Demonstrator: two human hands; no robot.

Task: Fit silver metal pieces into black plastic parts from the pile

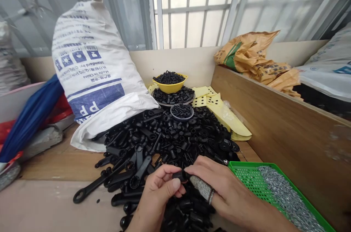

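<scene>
My left hand (161, 188) pinches a short black plastic cylinder (178, 176) between thumb and fingers. My right hand (219, 184) is closed at the cylinder's other end; its fingertips hide whether a second small part is there. A worn grey wrapping (202, 188) covers one right finger. Both hands meet just above the near side of a heap of black plastic parts (175, 140). Long handle-like pieces with round ends (141, 171) lie left of the hands, and loose black cylinders lie below them.
A white woven sack (93, 52) spills parts at the left. Behind the heap stand a yellow bowl (171, 86) and a small clear bowl (182, 116) of black pieces, near yellow cards (227, 115). A green basket (246, 184) of metal pieces sits right, beside a wooden partition (274, 122).
</scene>
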